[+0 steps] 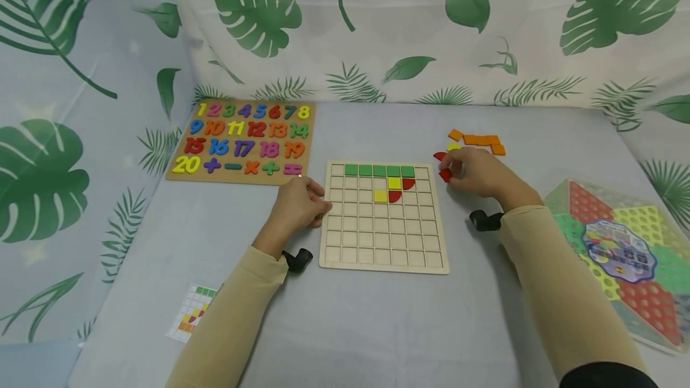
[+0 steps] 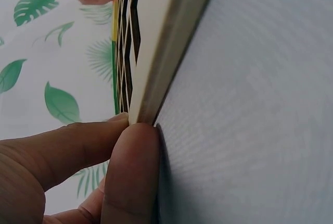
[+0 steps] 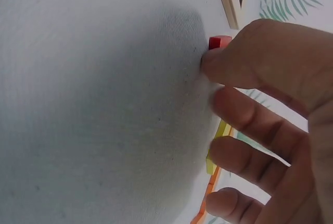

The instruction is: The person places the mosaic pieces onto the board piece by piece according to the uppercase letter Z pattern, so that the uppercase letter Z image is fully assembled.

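A square wooden grid board (image 1: 381, 255) lies in the middle of the table. Along its top row run several green squares (image 1: 380, 170); below them sit two yellow squares (image 1: 381, 196) and two red quarter-circle pieces (image 1: 395, 196). My left hand (image 1: 298, 208) grips the board's left edge, thumb against the side and a fingertip on top, as the left wrist view shows. To the right of the board, my right hand (image 1: 477, 177) pinches a red piece (image 3: 219, 41) between thumb and fingers, close over the table. Another red piece (image 1: 439, 155) lies beside those fingers.
Orange pieces (image 1: 481, 139) and a yellow piece (image 1: 454, 146) lie beyond my right hand. A number board (image 1: 239, 175) stands at the back left. A pattern card (image 1: 183, 319) is partly under my left sleeve. A colourful game board (image 1: 620, 250) lies at the right.
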The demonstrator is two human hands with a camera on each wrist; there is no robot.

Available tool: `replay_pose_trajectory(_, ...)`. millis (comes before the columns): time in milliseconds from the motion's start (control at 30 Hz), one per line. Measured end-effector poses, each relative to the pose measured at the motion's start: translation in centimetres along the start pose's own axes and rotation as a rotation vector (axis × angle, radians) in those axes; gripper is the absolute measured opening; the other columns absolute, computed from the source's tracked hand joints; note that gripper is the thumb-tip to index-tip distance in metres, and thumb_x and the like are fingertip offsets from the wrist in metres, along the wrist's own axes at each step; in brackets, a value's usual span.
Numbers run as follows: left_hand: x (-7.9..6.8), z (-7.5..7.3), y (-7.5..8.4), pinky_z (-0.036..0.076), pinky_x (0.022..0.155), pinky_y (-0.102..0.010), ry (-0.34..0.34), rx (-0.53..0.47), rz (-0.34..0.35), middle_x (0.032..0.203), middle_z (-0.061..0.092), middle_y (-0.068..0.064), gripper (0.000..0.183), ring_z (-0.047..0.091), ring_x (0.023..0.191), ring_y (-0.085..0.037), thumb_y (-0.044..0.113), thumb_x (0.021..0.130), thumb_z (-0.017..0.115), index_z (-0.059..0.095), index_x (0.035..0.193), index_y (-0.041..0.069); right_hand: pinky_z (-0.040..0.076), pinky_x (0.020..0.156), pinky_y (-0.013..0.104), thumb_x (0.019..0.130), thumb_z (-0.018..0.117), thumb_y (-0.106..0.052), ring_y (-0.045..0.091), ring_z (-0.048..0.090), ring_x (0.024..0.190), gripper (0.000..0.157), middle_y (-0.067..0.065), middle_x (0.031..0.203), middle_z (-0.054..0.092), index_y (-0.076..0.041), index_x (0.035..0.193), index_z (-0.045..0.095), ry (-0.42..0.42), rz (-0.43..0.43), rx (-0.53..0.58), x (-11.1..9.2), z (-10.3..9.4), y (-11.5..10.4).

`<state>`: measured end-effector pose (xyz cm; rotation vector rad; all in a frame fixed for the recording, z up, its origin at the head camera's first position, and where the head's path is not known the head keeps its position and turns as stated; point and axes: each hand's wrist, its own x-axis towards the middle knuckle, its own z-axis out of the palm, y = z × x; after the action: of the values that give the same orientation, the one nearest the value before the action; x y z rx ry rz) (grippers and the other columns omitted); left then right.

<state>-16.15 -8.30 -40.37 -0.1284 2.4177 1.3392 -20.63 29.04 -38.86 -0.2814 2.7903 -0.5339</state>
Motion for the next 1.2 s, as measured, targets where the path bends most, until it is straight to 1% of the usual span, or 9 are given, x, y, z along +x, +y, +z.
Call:
replay_pose_trajectory(100, -0.1, 0.0, 0.0, 0.059, 0.052, -0.022, 0.006, -0.009, 0.008, 0.091, 0.069, -0.011, 0.029, 0.064, 0.055, -0.009, 0.008, 0.088, 0.081, 0.066, 0.112, 0.000, 0.055, 0.091, 0.051, 0.089, 0.069, -0.007, 0.036, 0.053, 0.111, 0.026, 0.021, 0.121, 0.063, -0.005, 0.115, 0.072, 0.010, -0.011, -0.014, 0.1, 0.0, -0.1)
replay_pose_trajectory(167, -0.1, 0.0, 0.1, 0.059, 0.052, -0.022, 0.009, -0.013, 0.009, 0.091, 0.069, -0.011, 0.029, 0.064, 0.055, -0.009, 0.007, 0.088, 0.081, 0.066, 0.111, 0.000, 0.053, 0.098, 0.056, 0.089, 0.071, -0.007, 0.038, 0.051, 0.118, 0.026, 0.021, 0.127, 0.063, -0.005, 0.115, 0.074, 0.010, -0.011, -0.012, 0.2, 0.0, -0.2)
replay_pose_trajectory(367, 0.0, 0.1, 0.1, 0.059, 0.052, -0.022, 0.014, -0.009, 0.006, 0.092, 0.068, -0.011, 0.028, 0.064, 0.056, -0.009, 0.008, 0.088, 0.081, 0.066, 0.110, 0.001, 0.050, 0.106, 0.060, 0.090, 0.075, -0.011, 0.040, 0.051, 0.124, 0.025, 0.022, 0.131, 0.065, -0.006, 0.115, 0.076, 0.017, -0.016, -0.010, 0.1, -0.1, -0.5)
replay_pose_trajectory(500, 0.0, 0.0, 0.1, 0.059, 0.052, -0.022, 0.013, 0.001, 0.003, 0.092, 0.069, -0.011, 0.028, 0.064, 0.056, -0.010, 0.008, 0.089, 0.081, 0.066, 0.111, 0.002, 0.053, 0.097, 0.052, 0.090, 0.075, -0.011, 0.036, 0.054, 0.114, 0.023, 0.020, 0.124, 0.067, -0.007, 0.113, 0.077, 0.037, -0.026, -0.021, 0.2, 0.1, -0.7)
replay_pose_trajectory(633, -0.1, 0.1, 0.2, 0.059, 0.052, -0.022, 0.011, 0.012, 0.000, 0.092, 0.069, -0.011, 0.028, 0.065, 0.056, -0.010, 0.009, 0.089, 0.080, 0.065, 0.112, 0.002, 0.051, 0.085, 0.043, 0.089, 0.074, -0.011, 0.030, 0.054, 0.102, 0.022, 0.014, 0.111, 0.070, -0.007, 0.111, 0.076, 0.051, -0.037, -0.046, 0.2, 0.4, -0.6)
replay_pose_trajectory(800, -0.1, 0.0, 0.2, 0.060, 0.053, -0.022, 0.001, 0.012, 0.001, 0.092, 0.069, -0.011, 0.029, 0.065, 0.057, -0.010, 0.009, 0.090, 0.080, 0.065, 0.113, 0.001, 0.050, 0.082, 0.041, 0.088, 0.076, -0.014, 0.028, 0.055, 0.098, 0.019, 0.011, 0.105, 0.069, -0.009, 0.107, 0.074, 0.065, -0.039, -0.052, -0.4, 0.6, -1.0)
replay_pose_trajectory(967, 0.0, -0.2, 0.2, 0.060, 0.053, -0.022, 0.003, 0.022, 0.008, 0.093, 0.070, -0.012, 0.029, 0.066, 0.057, -0.011, 0.010, 0.089, 0.081, 0.065, 0.113, 0.002, 0.052, 0.085, 0.043, 0.088, 0.077, -0.016, 0.027, 0.057, 0.099, 0.021, 0.009, 0.106, 0.070, -0.012, 0.108, 0.075, 0.082, -0.089, -0.004, -1.2, 1.3, -3.1)
replay_pose_trajectory(1067, 0.0, -0.3, 0.2, 0.060, 0.053, -0.022, -0.002, 0.026, 0.006, 0.093, 0.070, -0.012, 0.029, 0.066, 0.058, -0.011, 0.010, 0.090, 0.080, 0.065, 0.113, 0.002, 0.053, 0.086, 0.042, 0.089, 0.077, -0.017, 0.026, 0.057, 0.099, 0.021, 0.007, 0.107, 0.071, -0.012, 0.109, 0.076, 0.081, -0.147, 0.007, -1.8, 2.0, -4.7)
replay_pose_trajectory(1200, 0.1, -0.1, 0.1, 0.060, 0.053, -0.022, -0.003, 0.023, 0.000, 0.093, 0.070, -0.012, 0.029, 0.066, 0.057, -0.011, 0.009, 0.089, 0.081, 0.065, 0.112, 0.002, 0.053, 0.084, 0.040, 0.089, 0.077, -0.016, 0.024, 0.059, 0.095, 0.019, 0.005, 0.107, 0.071, -0.013, 0.107, 0.078, 0.096, -0.232, 0.012, -2.4, 3.0, -6.5)
